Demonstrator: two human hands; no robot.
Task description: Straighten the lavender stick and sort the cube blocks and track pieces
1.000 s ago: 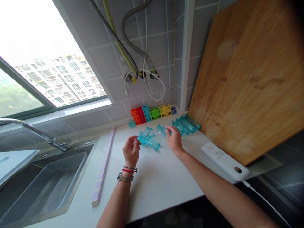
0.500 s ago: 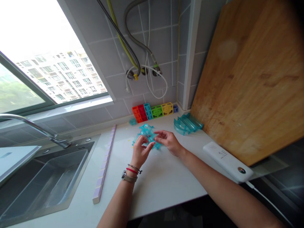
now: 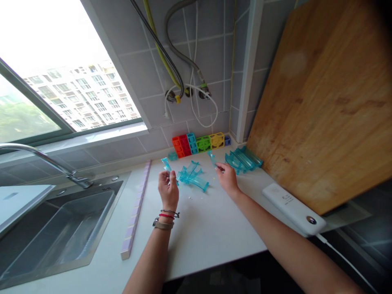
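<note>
White counter [image 3: 211, 237] is filling the lower middle; wood board [image 3: 324, 102] is leaning at its R side, and metal sink [image 3: 65, 222] is sitting on the L. Striped bar [image 3: 136, 210] is lying beside the sink. White box [image 3: 292, 208] w/ cable is resting near the board's lower edge. Row of coloured blocks [image 3: 200, 144] is standing along the back wall. Stack of blue pieces [image 3: 246, 159] is lying next to the board. Loose blue pieces [image 3: 197, 181] are resting mid-counter, btwn both hands. L hand [image 3: 168, 191] is pinching blue strip [image 3: 166, 164] w/ thumb & fingers, grip narrow. R hand [image 3: 227, 177] is holding second blue strip [image 3: 212, 158] at fingertips, also narrow; whether this strip is touching the counter, I cannot tell. Tiny crumbs [image 3: 190, 198] are lying below the loose pieces.
</note>
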